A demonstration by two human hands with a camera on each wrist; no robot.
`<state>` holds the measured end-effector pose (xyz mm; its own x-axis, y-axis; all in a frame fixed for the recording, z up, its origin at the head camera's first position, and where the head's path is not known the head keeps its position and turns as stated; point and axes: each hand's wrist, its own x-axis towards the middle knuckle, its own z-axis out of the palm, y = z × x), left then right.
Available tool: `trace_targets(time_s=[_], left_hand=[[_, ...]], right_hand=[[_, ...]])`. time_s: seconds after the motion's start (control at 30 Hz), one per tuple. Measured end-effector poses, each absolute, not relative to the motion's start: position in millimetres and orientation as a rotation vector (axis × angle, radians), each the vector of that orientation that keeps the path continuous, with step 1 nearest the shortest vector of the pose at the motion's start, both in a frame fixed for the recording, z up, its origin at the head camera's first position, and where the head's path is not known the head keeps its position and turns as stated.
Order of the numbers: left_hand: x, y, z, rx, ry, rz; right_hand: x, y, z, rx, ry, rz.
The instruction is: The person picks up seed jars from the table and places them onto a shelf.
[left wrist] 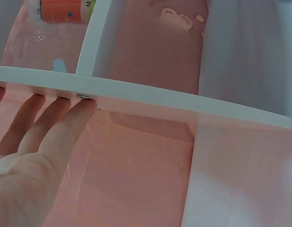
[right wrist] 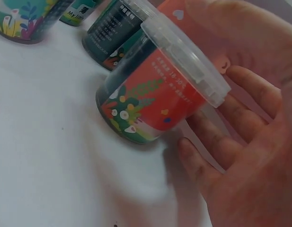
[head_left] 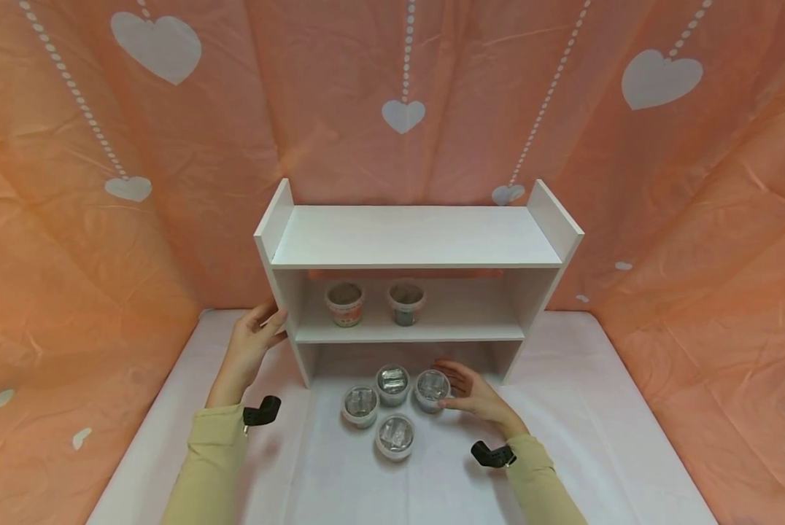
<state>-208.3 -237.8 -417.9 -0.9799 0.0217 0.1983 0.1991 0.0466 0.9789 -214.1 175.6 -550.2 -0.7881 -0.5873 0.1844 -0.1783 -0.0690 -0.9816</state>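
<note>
A white two-tier shelf unit (head_left: 419, 235) stands on the table. My left hand (head_left: 251, 348) is at its left side, fingers extended; in the left wrist view, the fingertips (left wrist: 84, 106) press along the side panel (left wrist: 150, 97). My right hand (head_left: 474, 397) reaches around a clear-lidded jar (head_left: 432, 388), thumb at its near side and fingers beyond it. In the right wrist view this jar (right wrist: 150, 90) has a red label with flowers, and the hand's fingers (right wrist: 209, 142) are spread loosely beside it. It rests on the table.
Three more lidded jars, a left one (head_left: 360, 405), a back one (head_left: 392, 383) and a near one (head_left: 395, 436), sit close by. On the middle shelf stand two cups, one red-labelled (head_left: 346, 310) and one dark-labelled (head_left: 405, 310). An orange heart-patterned curtain (head_left: 340, 95) surrounds the table.
</note>
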Motion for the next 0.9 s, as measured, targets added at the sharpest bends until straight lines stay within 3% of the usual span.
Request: trace_targets(time_s=[0.9], left_hand=[[-207.4, -235.2, -414.2, -0.178, -2.19, -2.076]], right_hand=[[-213.4, 172.4, -555.9, -0.758, 2.03, -1.798]])
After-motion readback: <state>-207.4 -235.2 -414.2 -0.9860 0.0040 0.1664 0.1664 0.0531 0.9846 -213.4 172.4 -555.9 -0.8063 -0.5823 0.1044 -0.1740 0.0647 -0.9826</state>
